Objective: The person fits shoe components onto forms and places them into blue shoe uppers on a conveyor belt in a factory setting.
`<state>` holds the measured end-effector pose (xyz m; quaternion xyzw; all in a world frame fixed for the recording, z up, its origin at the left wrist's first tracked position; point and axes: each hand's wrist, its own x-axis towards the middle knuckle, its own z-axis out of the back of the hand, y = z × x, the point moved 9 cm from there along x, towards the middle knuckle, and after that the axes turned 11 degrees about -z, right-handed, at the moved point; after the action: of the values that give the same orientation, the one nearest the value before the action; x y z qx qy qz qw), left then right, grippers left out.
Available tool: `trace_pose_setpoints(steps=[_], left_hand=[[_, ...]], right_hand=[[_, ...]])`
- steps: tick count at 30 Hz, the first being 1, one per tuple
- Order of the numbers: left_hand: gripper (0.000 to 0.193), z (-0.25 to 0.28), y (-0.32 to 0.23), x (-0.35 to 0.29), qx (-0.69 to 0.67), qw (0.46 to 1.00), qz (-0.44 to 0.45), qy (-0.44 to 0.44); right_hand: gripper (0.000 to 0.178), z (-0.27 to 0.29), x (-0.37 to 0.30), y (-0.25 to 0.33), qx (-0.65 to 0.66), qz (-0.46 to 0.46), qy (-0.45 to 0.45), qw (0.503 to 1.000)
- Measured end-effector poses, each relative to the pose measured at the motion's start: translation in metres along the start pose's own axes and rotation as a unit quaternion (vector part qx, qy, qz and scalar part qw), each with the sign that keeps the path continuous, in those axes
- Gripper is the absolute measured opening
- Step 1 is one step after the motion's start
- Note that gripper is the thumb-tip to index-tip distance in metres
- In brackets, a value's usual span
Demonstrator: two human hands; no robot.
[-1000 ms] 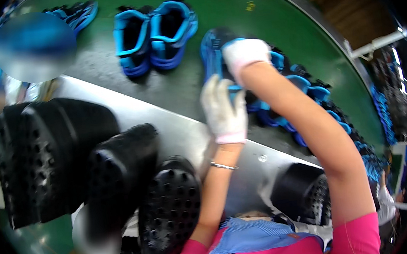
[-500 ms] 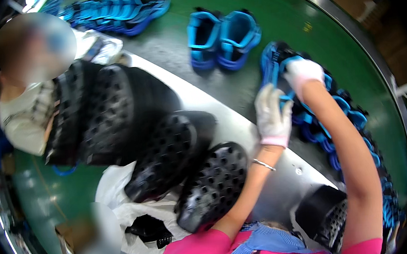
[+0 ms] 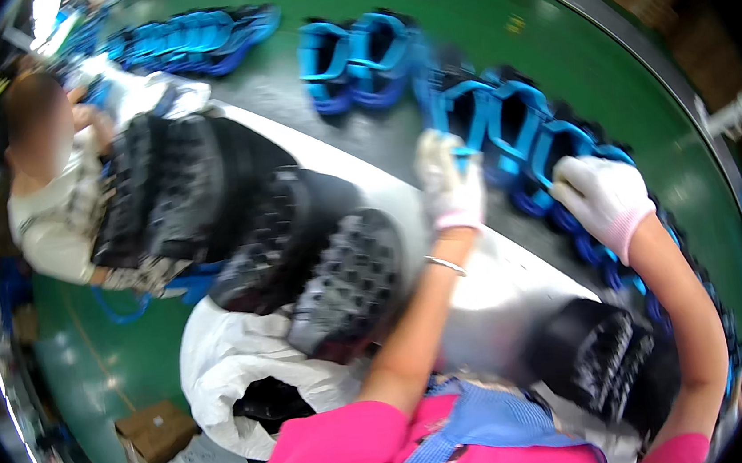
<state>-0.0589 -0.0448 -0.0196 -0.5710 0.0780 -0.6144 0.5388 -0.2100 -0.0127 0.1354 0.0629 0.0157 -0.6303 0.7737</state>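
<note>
My gloved left hand (image 3: 451,184) is at a blue-and-black shoe (image 3: 465,111), just beyond the steel ledge (image 3: 502,290).
On my side of the ledge, rounded black blocks (image 3: 349,278) show faces pitted with holes, above a crumpled white bag (image 3: 239,347); another black block (image 3: 570,346) sits against the ledge's right part. Reaching over the smooth metal, my left fingers are bent, narrowly parted at the shoe's near end; blur means I cannot tell whether they grip it. My right hand (image 3: 600,200), in white knit, curls nearly closed against a row of matching shoes (image 3: 559,146) beyond the ledge; I cannot tell whether it holds anything. Beyond the ledge's left part, an open-collared pair (image 3: 381,56) stands on a glossy green surface (image 3: 492,5).
</note>
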Motion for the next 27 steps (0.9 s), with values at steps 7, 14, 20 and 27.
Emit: trace_pose_setpoints(steps=[7, 14, 20, 27], left_hand=[[0.029, 0.027, -0.015, -0.019, -0.014, 0.999, -0.005, 0.048], [0.029, 0.026, -0.017, -0.030, -0.011, 0.997, 0.018, 0.077], [0.030, 0.033, -0.006, -0.034, 0.031, 0.997, 0.018, 0.070], [0.021, 0.018, -0.020, 0.035, 0.235, 0.951, 0.056, 0.195]], right_hand=[[0.020, 0.018, -0.076, -0.029, -0.010, -0.005, 0.013, 1.000], [0.015, 0.019, -0.116, -0.047, -0.011, -0.028, 0.009, 1.000], [0.017, 0.020, -0.130, -0.031, -0.009, -0.005, 0.018, 1.000], [0.013, 0.020, -0.144, -0.021, 0.031, -0.020, -0.002, 0.999]])
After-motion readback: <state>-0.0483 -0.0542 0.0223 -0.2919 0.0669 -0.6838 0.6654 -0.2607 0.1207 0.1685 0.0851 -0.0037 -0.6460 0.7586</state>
